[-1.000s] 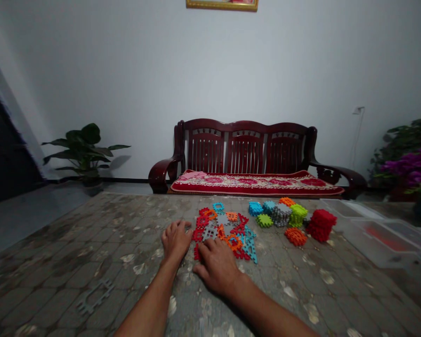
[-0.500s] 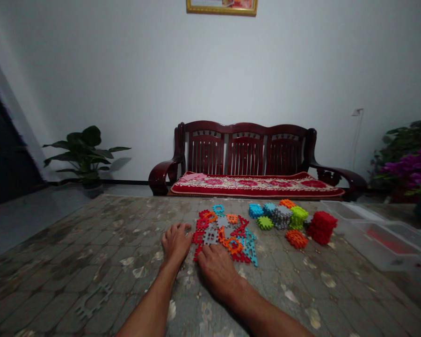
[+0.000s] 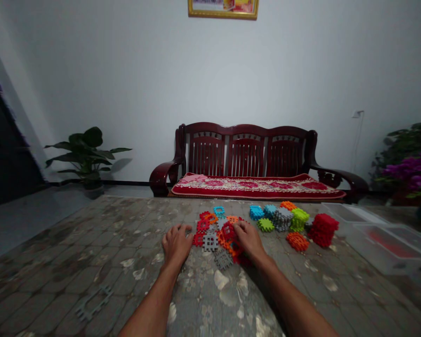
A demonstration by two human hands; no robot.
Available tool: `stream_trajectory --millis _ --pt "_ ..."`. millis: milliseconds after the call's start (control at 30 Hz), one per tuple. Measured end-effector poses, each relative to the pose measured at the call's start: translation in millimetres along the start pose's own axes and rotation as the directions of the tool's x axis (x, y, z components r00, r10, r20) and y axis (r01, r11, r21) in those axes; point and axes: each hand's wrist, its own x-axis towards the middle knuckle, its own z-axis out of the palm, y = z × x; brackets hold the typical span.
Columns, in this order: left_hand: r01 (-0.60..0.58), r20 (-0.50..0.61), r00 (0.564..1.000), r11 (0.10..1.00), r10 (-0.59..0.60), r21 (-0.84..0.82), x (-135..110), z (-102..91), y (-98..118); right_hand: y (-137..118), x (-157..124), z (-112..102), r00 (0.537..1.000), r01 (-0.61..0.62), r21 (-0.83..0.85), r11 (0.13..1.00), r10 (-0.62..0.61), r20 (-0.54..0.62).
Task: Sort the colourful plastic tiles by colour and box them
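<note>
A loose pile of flat interlocking plastic tiles (image 3: 214, 229), red, orange, grey and teal, lies on the patterned table (image 3: 126, 262). My left hand (image 3: 176, 243) rests flat at the pile's left edge, fingers stretched out. My right hand (image 3: 248, 238) lies over the right part of the pile, its fingers pinched on a red tile (image 3: 228, 230). A grey tile (image 3: 223, 258) lies just in front of the pile, between my hands.
Right of the pile stand stacks of sorted tiles: blue (image 3: 256, 212), green (image 3: 299, 217), grey (image 3: 282, 218), orange (image 3: 296, 241) and red (image 3: 323, 230). Clear plastic containers (image 3: 382, 238) sit at the far right. A lone grey piece (image 3: 93, 303) lies near left. A wooden bench (image 3: 249, 161) stands behind.
My right hand has moved from the near left of the pile forward and right and closed on a red tile. A grey tile now lies bare where it was. The left hand stayed.
</note>
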Motion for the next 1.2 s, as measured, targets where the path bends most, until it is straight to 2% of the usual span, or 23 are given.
stream_trajectory --millis 100,167,333,500,633,800,933,1100,1200 --pt "0.003 0.008 1.0 1.0 -0.003 0.003 0.0 0.2 0.7 10.9 3.6 -17.5 0.993 -0.027 -0.364 0.931 -0.015 -0.113" --pt "0.002 0.008 1.0 1.0 -0.002 0.003 0.0 0.2 0.9 12.8 3.4 -21.5 0.993 -0.019 -0.446 0.895 -0.033 -0.109" --pt "-0.003 0.018 1.0 1.0 0.003 0.0 -0.6 -1.2 0.5 7.9 2.2 -16.6 0.989 0.14 -0.549 0.824 -0.141 0.04" --pt "-0.008 0.014 1.0 1.0 0.008 0.0 0.0 0.0 -0.5 8.1 2.1 -20.2 0.972 0.227 -0.609 0.76 -0.14 0.188" --pt "-0.006 0.028 1.0 1.0 0.006 -0.006 0.7 0.3 -0.7 12.2 3.8 -23.6 0.963 0.254 -0.614 0.747 -0.134 0.235" --pt "-0.008 0.027 1.0 1.0 0.008 -0.009 -0.4 -1.2 0.3 11.6 3.2 -22.9 0.959 0.272 -0.626 0.731 -0.154 0.237" --pt "-0.01 0.018 1.0 1.0 0.01 -0.001 -0.4 -0.3 -0.2 4.9 -1.0 -23.0 0.968 0.25 -0.624 0.74 -0.175 0.18" --pt "-0.024 0.009 1.0 0.999 0.024 0.021 2.9 3.0 -3.3 -4.5 -0.1 -28.1 0.97 0.211 -0.518 0.829 -0.243 0.006" --pt "-0.028 -0.006 1.0 0.999 0.029 0.034 5.3 5.7 -5.0 -5.4 6.4 -42.2 0.955 0.2 -0.478 0.855 -0.278 -0.099"
